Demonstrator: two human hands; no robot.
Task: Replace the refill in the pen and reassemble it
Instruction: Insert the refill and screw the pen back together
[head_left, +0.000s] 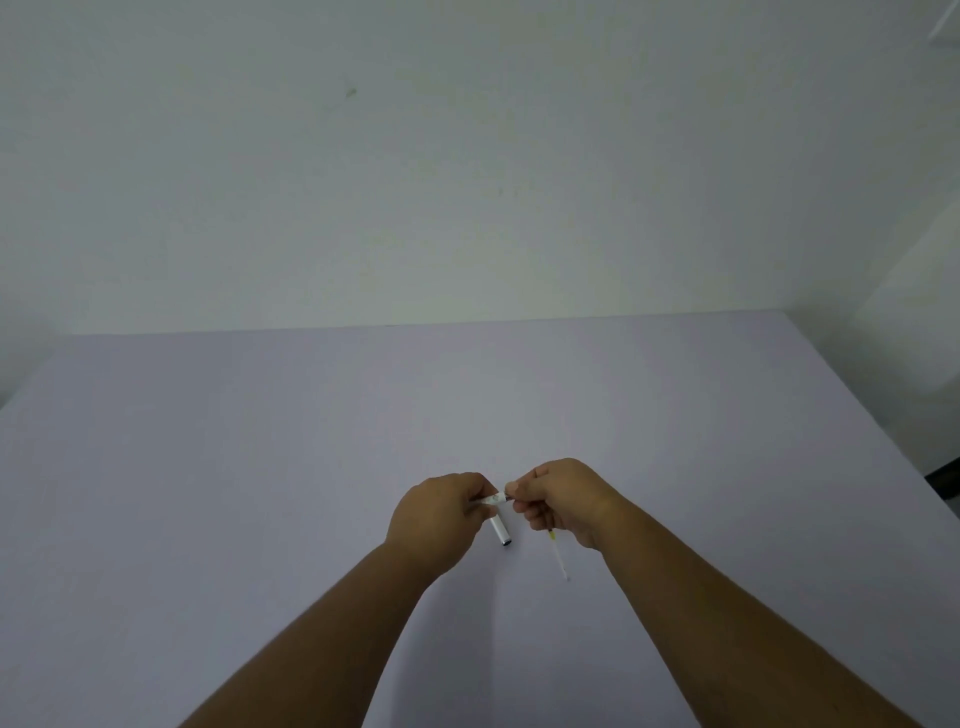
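My left hand (441, 512) is closed around a white pen barrel (491, 499) that pokes out to the right of its fingers. My right hand (563, 499) pinches the barrel's right end with thumb and fingertips. A thin refill (558, 553) with a yellowish band runs from under my right hand down toward me. I cannot tell whether it rests on the table or is held. A short white cap-like pen piece (500, 531) with a dark end shows just below my left hand's fingers, either on the table or held.
The work sits over a pale lilac table (260, 467). Its far edge meets a plain white wall (467, 156). The table's right edge runs diagonally at the right, with a dark gap beyond it.
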